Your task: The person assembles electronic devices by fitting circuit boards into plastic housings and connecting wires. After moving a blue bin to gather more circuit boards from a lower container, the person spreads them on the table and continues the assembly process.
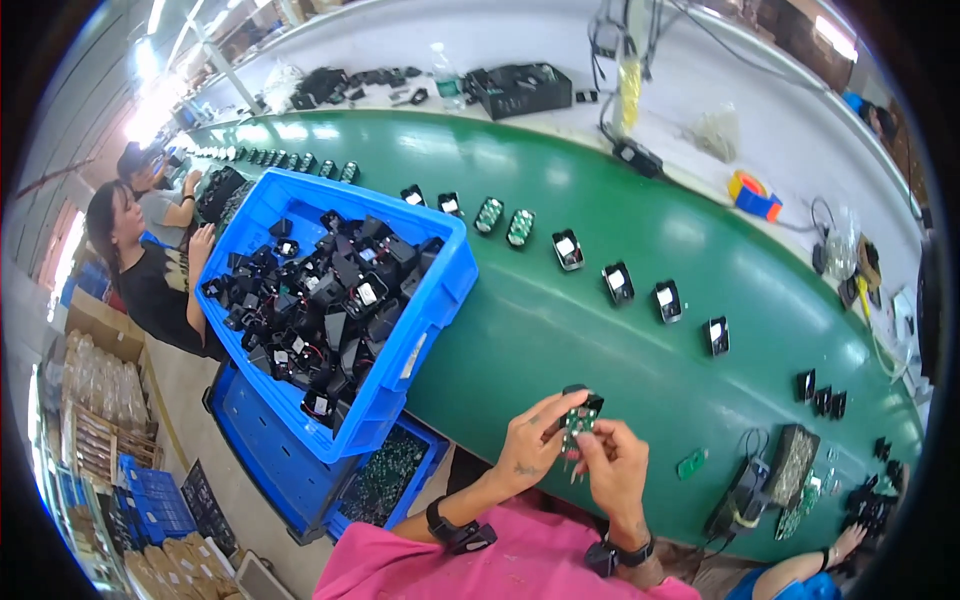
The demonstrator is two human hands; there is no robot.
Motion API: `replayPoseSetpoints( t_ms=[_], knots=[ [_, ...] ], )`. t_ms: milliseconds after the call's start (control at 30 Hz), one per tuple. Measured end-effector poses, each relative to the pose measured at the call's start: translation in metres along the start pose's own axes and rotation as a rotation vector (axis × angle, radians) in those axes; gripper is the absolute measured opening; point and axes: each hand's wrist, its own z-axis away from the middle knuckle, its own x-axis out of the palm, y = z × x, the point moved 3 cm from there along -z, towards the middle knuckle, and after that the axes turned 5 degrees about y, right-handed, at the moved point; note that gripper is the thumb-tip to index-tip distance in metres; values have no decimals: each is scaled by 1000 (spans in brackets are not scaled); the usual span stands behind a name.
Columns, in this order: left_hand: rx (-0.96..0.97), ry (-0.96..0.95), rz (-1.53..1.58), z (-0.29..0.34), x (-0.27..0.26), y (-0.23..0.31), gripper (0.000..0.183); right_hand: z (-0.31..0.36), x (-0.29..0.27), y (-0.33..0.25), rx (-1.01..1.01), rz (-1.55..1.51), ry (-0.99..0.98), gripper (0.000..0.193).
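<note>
Two-handed grip, right of the blue plastic bin [440, 300]: left hand [530, 445] clasps the black housing [594, 401], right hand [615, 468] pinches the green circuit board [577, 424], its long axis running near-to-far

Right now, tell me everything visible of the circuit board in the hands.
The circuit board is green, looks rigid and carries pale spots. A black piece adjoins its far end; thin leads seem to jut from the near end. It is held near the edge of the green bench, between the left hand and the right hand, whose thumb rests on it. Finer parts are blurred.
</note>
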Motion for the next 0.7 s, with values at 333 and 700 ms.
replayPoseSetpoints(
  t_ms=[333, 700],
  knots=[
    [-65, -66, 96, -2, -4, 6, 47, -2, -7, 3, 72, 90, -28, 18],
    [-434, -238, 236, -2, -10, 7, 46, -7, -9, 8, -13, 253, 5, 23]
  ],
)
